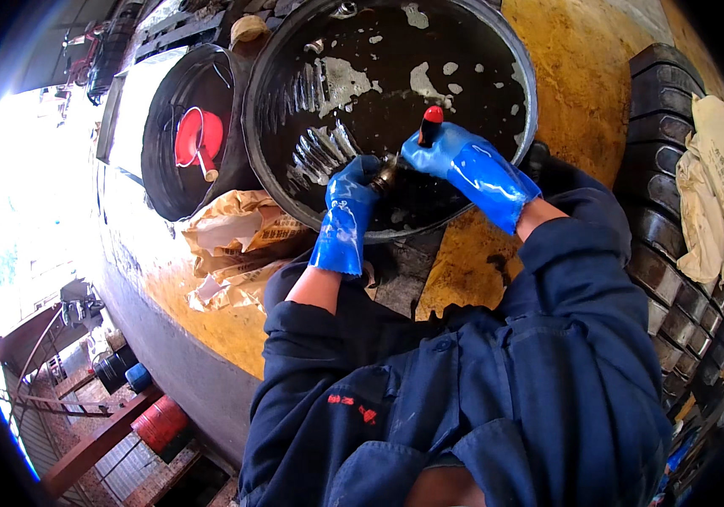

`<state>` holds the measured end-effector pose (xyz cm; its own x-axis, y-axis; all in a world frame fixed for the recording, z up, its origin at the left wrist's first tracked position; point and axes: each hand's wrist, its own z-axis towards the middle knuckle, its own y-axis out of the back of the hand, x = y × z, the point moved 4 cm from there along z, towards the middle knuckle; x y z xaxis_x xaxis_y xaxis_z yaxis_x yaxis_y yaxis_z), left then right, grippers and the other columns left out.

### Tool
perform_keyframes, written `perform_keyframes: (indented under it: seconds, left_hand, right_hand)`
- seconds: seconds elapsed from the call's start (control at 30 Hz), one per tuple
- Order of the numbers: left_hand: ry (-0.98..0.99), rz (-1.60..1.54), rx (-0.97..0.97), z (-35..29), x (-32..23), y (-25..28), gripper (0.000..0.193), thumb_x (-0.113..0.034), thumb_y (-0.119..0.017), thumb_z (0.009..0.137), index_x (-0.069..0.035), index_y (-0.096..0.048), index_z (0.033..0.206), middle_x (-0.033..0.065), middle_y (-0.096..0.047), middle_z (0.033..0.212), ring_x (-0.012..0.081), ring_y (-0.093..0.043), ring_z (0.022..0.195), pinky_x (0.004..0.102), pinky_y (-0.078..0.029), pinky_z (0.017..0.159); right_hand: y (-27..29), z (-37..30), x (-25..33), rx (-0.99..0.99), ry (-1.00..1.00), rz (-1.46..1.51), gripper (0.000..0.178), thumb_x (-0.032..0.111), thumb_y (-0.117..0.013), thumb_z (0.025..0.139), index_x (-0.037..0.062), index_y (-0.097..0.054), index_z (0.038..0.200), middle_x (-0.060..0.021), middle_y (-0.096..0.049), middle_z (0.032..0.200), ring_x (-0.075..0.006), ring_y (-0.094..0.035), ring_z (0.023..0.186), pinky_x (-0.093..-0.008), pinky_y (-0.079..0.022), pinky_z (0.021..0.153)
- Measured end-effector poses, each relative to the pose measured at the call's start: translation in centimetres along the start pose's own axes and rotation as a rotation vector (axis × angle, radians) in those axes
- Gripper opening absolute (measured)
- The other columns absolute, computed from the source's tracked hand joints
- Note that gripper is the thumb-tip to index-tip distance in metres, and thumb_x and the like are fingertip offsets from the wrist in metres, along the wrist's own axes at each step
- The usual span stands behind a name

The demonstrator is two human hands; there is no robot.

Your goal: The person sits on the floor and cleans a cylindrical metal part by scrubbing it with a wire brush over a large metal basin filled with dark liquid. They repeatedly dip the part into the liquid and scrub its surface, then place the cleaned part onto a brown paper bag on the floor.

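Both my hands wear long blue rubber gloves and work over a wide round tub (528, 93) of dark liquid with foam patches. My left hand (350, 198) is closed around a small dark metal part (385, 175) above the liquid. My right hand (450, 156) grips a tool with a red and black handle (433, 120); its working end meets or nearly meets the metal part and is mostly hidden, so its kind is unclear. Two more shiny metal pieces show near the tub's far side, one of them a small metal piece (345, 10) by the rim.
Left of the tub stands a smaller black tub (157, 182) with a red dipper (199, 137) inside. A crumpled paper sack (239, 232) lies close to my left forearm. On my right is a large black tyre-like tread (653, 160) with another paper sack (713, 190) on it.
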<state>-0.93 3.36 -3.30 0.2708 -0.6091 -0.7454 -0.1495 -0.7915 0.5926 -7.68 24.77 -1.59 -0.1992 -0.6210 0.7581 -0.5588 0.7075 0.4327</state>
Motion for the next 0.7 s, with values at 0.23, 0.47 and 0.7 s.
perform_keyframes:
  seconds: [0.23, 0.47, 0.7]
  left_hand:
    - [-0.039, 0.152, -0.008, 2.0, 3.8, -0.6, 0.042, -0.008, -0.084, 0.082, -0.009, -0.071, 0.121, 0.0064, -0.077, 0.104, 0.0151, -0.072, 0.096, 0.0293, -0.057, 0.087]
    - [-0.074, -0.01, -0.053, 0.5, 1.9, -0.5, 0.045, -0.002, -0.08, 0.079, -0.01, -0.071, 0.122, 0.0085, -0.078, 0.108, 0.0189, -0.074, 0.096, 0.0313, -0.058, 0.087]
    - [-0.069, 0.031, -0.062, 0.0, 1.1, -0.4, 0.045, 0.002, -0.074, 0.078, -0.013, -0.073, 0.12, 0.0124, -0.077, 0.103, 0.0255, -0.075, 0.097, 0.0349, -0.058, 0.087]
  right_hand:
    - [-2.4, -0.4, 2.4, 0.18, 0.279, 0.314, 0.033, 0.036, -0.063, 0.094, 0.006, -0.067, 0.082, -0.0025, -0.063, 0.073, -0.0127, -0.058, 0.07, -0.0319, -0.048, 0.07]
    - [1.9, -1.1, 2.7, -0.041, -0.061, -0.048, 0.031, 0.039, -0.064, 0.093, 0.0094, -0.072, 0.093, -0.0114, -0.071, 0.082, -0.0236, -0.069, 0.079, -0.0378, -0.054, 0.08]
    - [0.1, -3.4, 4.1, -0.076, 0.163, -0.025, 0.033, 0.04, -0.064, 0.094, 0.0081, -0.073, 0.096, -0.0108, -0.07, 0.078, -0.0237, -0.068, 0.076, -0.0365, -0.053, 0.078]
